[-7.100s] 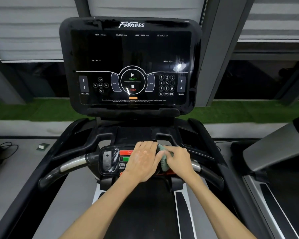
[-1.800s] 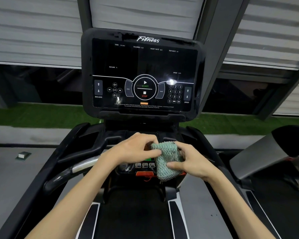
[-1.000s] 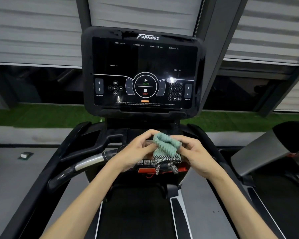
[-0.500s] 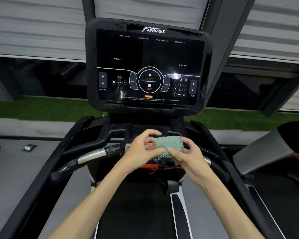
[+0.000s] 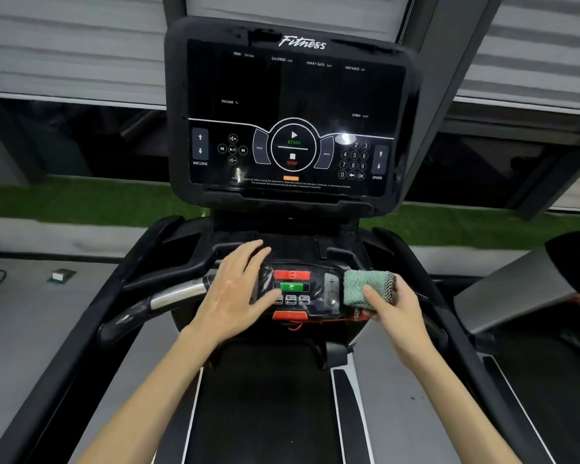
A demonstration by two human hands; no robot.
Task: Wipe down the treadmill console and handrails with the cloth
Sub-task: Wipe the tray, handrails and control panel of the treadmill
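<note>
The right hand (image 5: 394, 313) grips the cloth (image 5: 365, 288) — folded into a thick pad, thumb on top, fingers curled beneath — just at the right edge of the small panel (image 5: 315, 308). This is about where the right handrail should meet it, but that rail is hidden under the hand. The left hand (image 5: 235, 293) is flat and open, fingers straight and spread, holding nothing. It lies over the panel's left edge, where the left handrail (image 5: 178, 293) joins; whether it presses or only hovers I cannot tell. The console (image 5: 292, 112) stands above, well apart from both hands.

The step looks to be wiping the right end of the grip. To do it well, wrap the pad around the rail rather than dabbing its top, then draw it outward in one long stroke so the underside is reached too. Go lightly near the red and green buttons (image 5: 292, 287) — a firm press might trigger them. The left hand would serve best braced on its own rail, clear of the keys. The glossy console probably wants a fresh face of the cloth, or smears will show
</note>
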